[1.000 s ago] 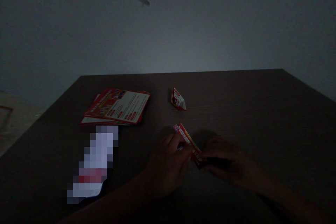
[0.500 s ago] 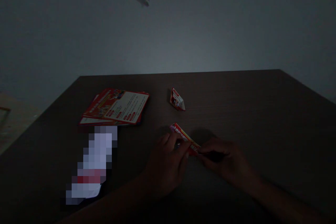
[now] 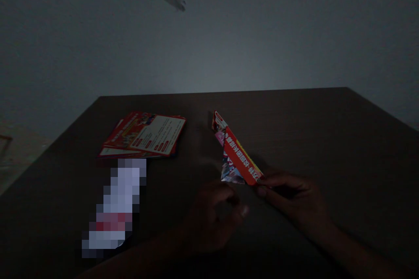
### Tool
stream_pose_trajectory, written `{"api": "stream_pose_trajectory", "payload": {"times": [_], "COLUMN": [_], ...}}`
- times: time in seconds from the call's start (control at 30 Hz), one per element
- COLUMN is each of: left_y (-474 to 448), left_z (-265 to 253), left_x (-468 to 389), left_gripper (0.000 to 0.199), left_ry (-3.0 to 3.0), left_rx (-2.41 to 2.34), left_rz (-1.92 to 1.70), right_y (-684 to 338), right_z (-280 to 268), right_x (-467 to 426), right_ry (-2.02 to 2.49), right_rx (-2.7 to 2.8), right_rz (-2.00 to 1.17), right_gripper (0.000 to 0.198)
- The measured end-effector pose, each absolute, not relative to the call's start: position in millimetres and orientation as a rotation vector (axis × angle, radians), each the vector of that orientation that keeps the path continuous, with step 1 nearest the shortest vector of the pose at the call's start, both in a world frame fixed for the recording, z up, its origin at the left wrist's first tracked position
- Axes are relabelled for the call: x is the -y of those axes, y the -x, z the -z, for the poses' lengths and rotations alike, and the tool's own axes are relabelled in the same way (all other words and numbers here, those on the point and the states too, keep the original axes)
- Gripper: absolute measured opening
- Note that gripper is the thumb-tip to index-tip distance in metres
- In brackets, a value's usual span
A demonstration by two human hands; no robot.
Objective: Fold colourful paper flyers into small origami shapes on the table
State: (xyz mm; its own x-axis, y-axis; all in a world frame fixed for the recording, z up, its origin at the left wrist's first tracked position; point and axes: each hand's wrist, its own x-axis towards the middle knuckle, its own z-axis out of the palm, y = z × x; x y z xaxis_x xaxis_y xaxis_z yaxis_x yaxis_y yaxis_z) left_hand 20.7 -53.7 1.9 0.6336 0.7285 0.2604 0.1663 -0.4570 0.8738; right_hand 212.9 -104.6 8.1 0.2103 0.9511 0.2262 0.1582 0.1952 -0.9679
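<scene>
A folded flyer (image 3: 240, 157), red with white lettering and a pink and blue printed flap, is raised over the table at a slant. The thumb and fingers of my right hand (image 3: 294, 196) pinch its lower right corner. Below and to the left of the flyer, my left hand (image 3: 218, 218) is apart from it, its fingers loosely curled with a gap between thumb and index finger, holding nothing. Behind the flyer's upper tip sits a small folded paper piece (image 3: 218, 118), mostly covered by the flyer.
On the left of the dark wooden table (image 3: 304, 126) lies a stack of red and white flyers (image 3: 153, 133). In front of the stack is a long pale object, blurred out (image 3: 114, 205). A grey wall (image 3: 262, 30) rises behind the table. The room is dim.
My left hand has let go of the folded flyer and drawn back toward me. My right hand has lifted the flyer, which now shows more of its face and overlaps the small folded piece.
</scene>
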Motion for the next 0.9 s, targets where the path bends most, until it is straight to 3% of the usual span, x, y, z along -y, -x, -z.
{"api": "stream_pose_trajectory", "payload": {"times": [0.23,0.57,0.9], "left_y": [-25,-23,-25], "left_z": [4,9,-3], "left_x": [59,63,62], "left_gripper": [0.031,0.033,0.028], "left_ry": [-1.472,-1.513,-1.546], "left_rx": [-1.035,-1.086,-1.029], "left_rz": [-0.673,-0.691,-0.705], "right_y": [-204,-197,-201], "right_z": [-10,-12,-14], "right_x": [106,107,105], "right_ry": [1.089,1.247,1.347], "right_rx": [1.381,1.141,0.977], "right_rz": [-0.914,-0.867,-0.991], "right_gripper": [0.018,0.006,0.023]}}
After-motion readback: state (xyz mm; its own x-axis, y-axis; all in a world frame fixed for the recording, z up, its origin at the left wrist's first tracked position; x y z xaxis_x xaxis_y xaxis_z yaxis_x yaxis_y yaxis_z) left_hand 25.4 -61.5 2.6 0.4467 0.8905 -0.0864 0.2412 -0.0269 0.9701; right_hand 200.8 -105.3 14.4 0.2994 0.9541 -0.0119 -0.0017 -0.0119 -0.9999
